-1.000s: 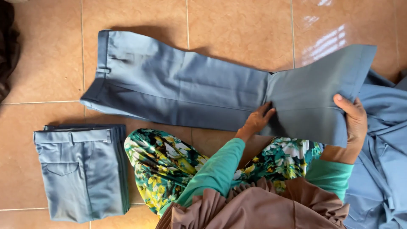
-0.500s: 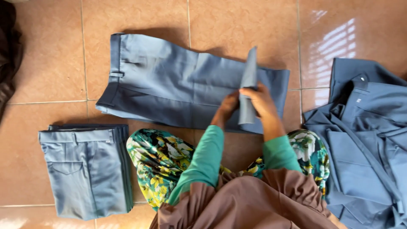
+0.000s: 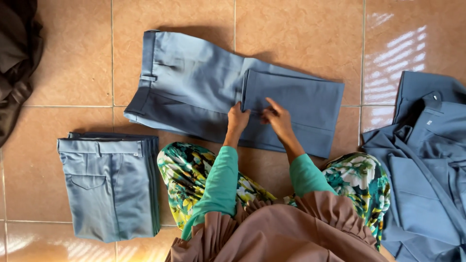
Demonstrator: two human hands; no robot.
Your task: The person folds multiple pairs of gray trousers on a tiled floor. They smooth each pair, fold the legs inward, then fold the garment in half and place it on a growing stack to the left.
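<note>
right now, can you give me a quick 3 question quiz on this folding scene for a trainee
1. True or false: the leg end of the grey-blue trousers is folded back over the middle.
2. Multiple choice: where does the stack of folded trousers lie? A) on the person's left B) on the person's right C) on top of the spread trousers
3. What are the left hand and right hand doing?

Key
1. True: the folded leg panel lies doubled over the trousers.
2. A. The heap of unfolded blue garments is on the right.
3. Both rest on the fold's near edge, pressing it flat against the tiled floor.
</note>
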